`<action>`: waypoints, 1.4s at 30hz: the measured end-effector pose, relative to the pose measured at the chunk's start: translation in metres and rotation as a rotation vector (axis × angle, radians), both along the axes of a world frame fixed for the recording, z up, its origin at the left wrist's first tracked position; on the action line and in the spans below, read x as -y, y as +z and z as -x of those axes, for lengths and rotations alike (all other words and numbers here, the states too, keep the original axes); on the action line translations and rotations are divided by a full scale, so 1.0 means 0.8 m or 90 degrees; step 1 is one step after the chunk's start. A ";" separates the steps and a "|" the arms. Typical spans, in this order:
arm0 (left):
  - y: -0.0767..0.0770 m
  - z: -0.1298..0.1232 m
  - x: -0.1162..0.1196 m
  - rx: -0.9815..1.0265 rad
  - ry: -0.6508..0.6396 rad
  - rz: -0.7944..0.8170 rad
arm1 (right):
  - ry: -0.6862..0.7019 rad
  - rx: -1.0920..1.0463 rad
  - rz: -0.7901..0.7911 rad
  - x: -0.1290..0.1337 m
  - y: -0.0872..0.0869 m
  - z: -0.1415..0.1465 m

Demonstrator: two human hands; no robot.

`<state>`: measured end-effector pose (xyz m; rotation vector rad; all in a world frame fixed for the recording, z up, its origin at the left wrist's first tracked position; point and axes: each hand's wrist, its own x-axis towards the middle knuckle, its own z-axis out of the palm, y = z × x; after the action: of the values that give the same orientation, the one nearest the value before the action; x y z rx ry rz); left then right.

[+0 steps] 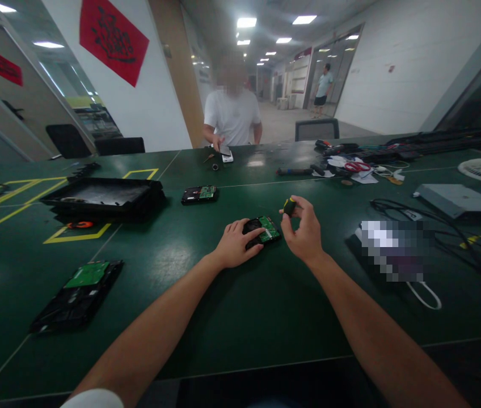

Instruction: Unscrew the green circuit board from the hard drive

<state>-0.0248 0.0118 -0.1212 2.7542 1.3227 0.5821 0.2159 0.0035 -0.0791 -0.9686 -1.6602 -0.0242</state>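
A black hard drive with a green circuit board lies on the green table in front of me. My left hand rests on its left part, palm down, with the fingers spread over it. My right hand, just right of the drive, pinches a small green and yellow screwdriver handle between thumb and fingers. The handle is raised above the table; its shaft cannot be made out.
Other drives lie farther back and at the left. Black trays stand at the left. Cables, a grey metal box and tools are on the right half. A person sits opposite.
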 end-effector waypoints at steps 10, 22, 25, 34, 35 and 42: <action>-0.002 -0.001 -0.001 0.008 0.005 -0.002 | -0.030 0.001 -0.021 0.000 0.001 -0.001; 0.000 0.000 0.000 0.007 -0.002 -0.006 | -0.026 0.013 -0.019 0.002 0.003 -0.001; 0.000 0.000 0.000 0.007 -0.001 -0.003 | -0.030 0.003 -0.021 0.002 0.003 0.000; -0.001 0.000 -0.001 -0.003 -0.001 -0.010 | -0.011 -0.008 -0.022 0.000 0.000 -0.001; -0.002 0.000 -0.001 -0.002 -0.001 -0.011 | -0.009 -0.018 -0.015 -0.001 -0.001 -0.001; -0.001 -0.001 -0.001 -0.009 0.002 -0.008 | -0.035 0.012 -0.038 0.001 0.003 -0.002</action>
<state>-0.0240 0.0124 -0.1217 2.7712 1.3321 0.5731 0.2173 0.0030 -0.0769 -0.9706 -1.6399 -0.1200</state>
